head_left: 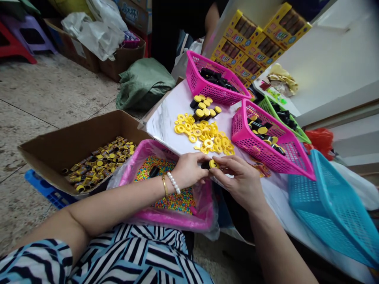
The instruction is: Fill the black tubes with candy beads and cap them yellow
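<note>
- Left hand (188, 170): curled closed around a black tube (205, 165), which the fingers largely hide.
- Right hand (237, 181): fingertips pinching a yellow ring (213, 164) at the tube's end; whether it is seated, cannot tell.
- Below: pink-lined tray (174, 217) of coloured beads (168, 199), a second tube (154, 171) lying on them.
- Beyond: loose yellow rings (204, 136) on a marble-topped table (160, 122).

Here we are in a small packing workshop; a cardboard carton (74, 146) of capped tubes (100, 163) sits on the stone floor (53, 86); pink mesh baskets (207, 85) crowd a marble-topped counter (161, 126), yellow retail boxes (260, 43) stacked behind, plastic stools (29, 39) beyond!
</note>
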